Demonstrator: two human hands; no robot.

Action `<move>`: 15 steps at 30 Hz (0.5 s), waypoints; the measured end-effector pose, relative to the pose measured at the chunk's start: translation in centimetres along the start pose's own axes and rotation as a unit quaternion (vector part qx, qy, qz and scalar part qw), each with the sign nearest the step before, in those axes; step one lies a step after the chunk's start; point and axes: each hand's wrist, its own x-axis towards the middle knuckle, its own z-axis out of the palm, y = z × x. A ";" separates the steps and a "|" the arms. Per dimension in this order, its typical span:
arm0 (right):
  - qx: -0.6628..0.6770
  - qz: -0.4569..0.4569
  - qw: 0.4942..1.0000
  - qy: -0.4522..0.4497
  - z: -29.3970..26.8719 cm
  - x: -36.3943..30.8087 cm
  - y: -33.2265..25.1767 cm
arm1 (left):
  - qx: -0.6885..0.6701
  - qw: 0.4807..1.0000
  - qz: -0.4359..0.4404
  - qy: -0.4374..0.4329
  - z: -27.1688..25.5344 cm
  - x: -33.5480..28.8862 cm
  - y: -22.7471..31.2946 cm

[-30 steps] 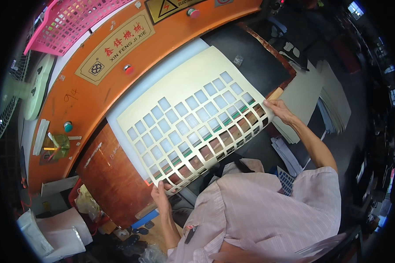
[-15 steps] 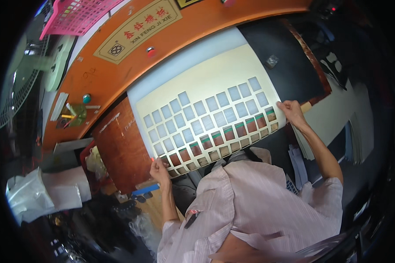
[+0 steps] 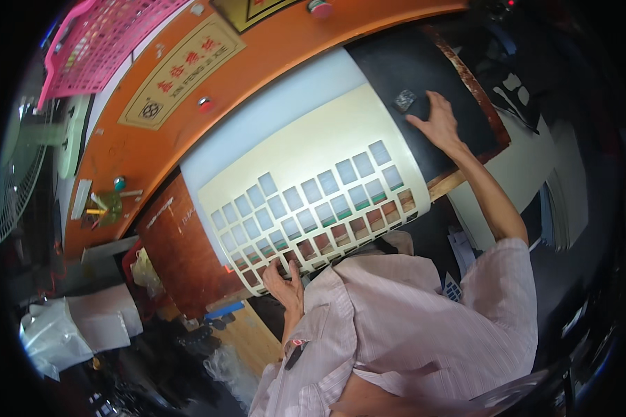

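A cream sheet (image 3: 313, 139) with several rows of rectangular cut-outs lies over a white board (image 3: 271, 111), its near edge overhanging toward my body. My left hand (image 3: 285, 285) rests on that near edge at the left, fingers spread over the cut-outs; the fingertips partly blend with the sheet. Off the sheet at the right, my right hand (image 3: 439, 126) hovers over a black surface (image 3: 396, 62), thumb and fingers apart, holding nothing. Just left of its fingertips sits a small dark grey, shiny block (image 3: 405, 101).
An orange machine beam (image 3: 257, 69) with red and green buttons runs along the far side. A reddish-brown board (image 3: 181, 257) lies left of the sheet. A pink basket (image 3: 104, 48) stands far left, above a fan guard. Pale sheets (image 3: 490, 215) are stacked at the right.
My right hand has let go of the sheet's right edge and moved up toward the grey block. My left hand has shifted right along the near edge. The sheet has slid toward me.
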 end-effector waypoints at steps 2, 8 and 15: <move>0.008 0.010 1.000 -0.019 1.3 1.6 -0.6 | 0.037 0.998 0.009 0.049 1.5 -0.3 0.0; 0.055 -0.032 0.997 0.052 3.7 2.2 -1.5 | 0.032 0.998 -0.016 0.055 2.6 -0.9 -3.2; 0.059 0.002 0.998 0.022 4.4 1.3 -1.2 | 0.045 0.998 0.015 0.047 4.9 0.8 -4.9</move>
